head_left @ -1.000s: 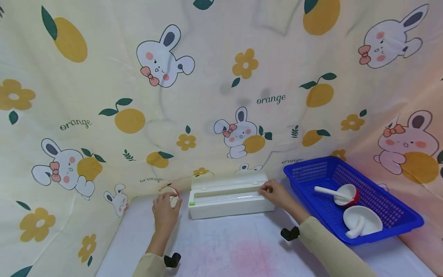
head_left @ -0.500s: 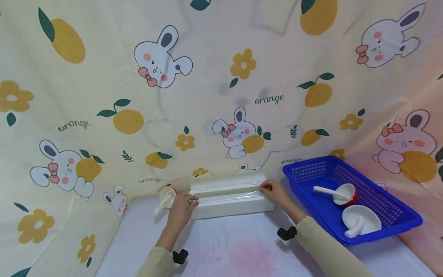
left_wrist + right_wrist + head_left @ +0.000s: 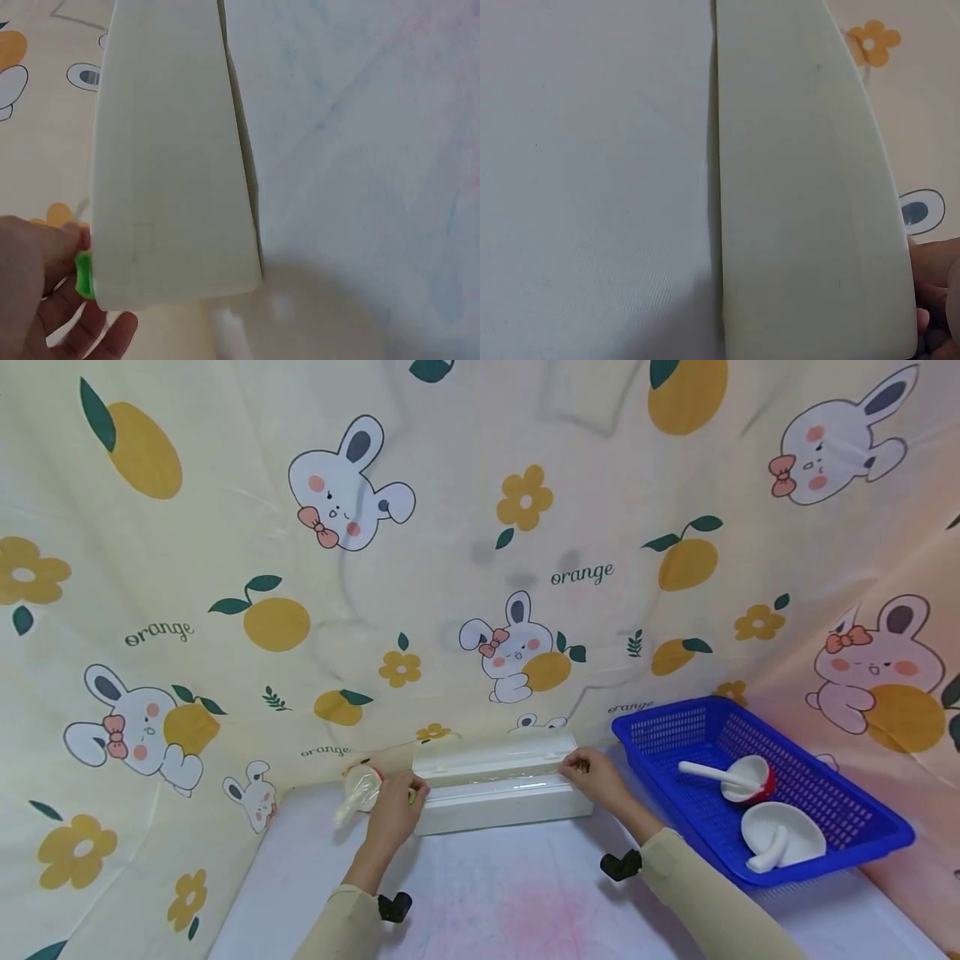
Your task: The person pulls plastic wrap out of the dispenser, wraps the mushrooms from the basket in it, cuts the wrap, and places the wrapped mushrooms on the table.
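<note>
A long, box-shaped white plastic dispenser point(image 3: 501, 787) lies across the far end of the table point(image 3: 525, 902), close against the hanging cloth backdrop point(image 3: 225, 527). Its hinged lid stands open toward the backdrop, and a clear, glossy strip of film point(image 3: 495, 772) stretches along the opening. The plastic is smooth and matt, with softly rounded corners, as the wrist views show.

The left hand point(image 3: 396, 814) rests at the dispenser's left end, fingers curled together around a small bright green tab point(image 3: 84, 274); in the left wrist view the fingertips point(image 3: 52, 255) pinch at that tab beside the box's end. The right hand point(image 3: 596, 779) sits at the right end, its fingers bunched and pinching the edge of the film by the lid; the right wrist view shows only the fingertips point(image 3: 934, 300) at the box's corner.

Just left of the left hand lies a small round bowl point(image 3: 365, 782) with a red outside, wrapped in crinkled clear film that trails off to the left.

To the right, well apart from the dispenser, stands a blue plastic basket point(image 3: 862, 814) with perforated mesh walls. Inside it lie a red-and-white bowl point(image 3: 752, 778) holding a white spoon, and a shallow white dish point(image 3: 787, 835) with another white spoon.

The table is covered in pale cloth with a faint pink stain. The backdrop is thin cream fabric printed with rabbits, oranges and flowers.
</note>
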